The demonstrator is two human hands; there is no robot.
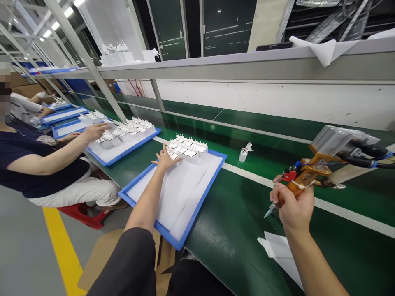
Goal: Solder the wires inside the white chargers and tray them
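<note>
My left hand (166,158) reaches over a blue-rimmed tray (197,213) with its fingers spread. It lies at the near left corner of a block of small white boxes (189,149), whose lids stand open; whether its fingertips press on one is hard to see. My right hand (296,207) is wrapped round an amber glue gun (300,181) with a red part near the front. The gun's pale tapered nozzle (269,212) points down and left over the green bench, apart from the tray. A lone white box (243,153) stands farther back on the bench.
White paper (279,250) lies on the bench (219,238) below my right hand. Black hoses (361,158) run from the gun to the right. To the left, a co-worker's hand (95,130) reaches over another tray (123,152) of boxes. A shelf (234,70) spans the back.
</note>
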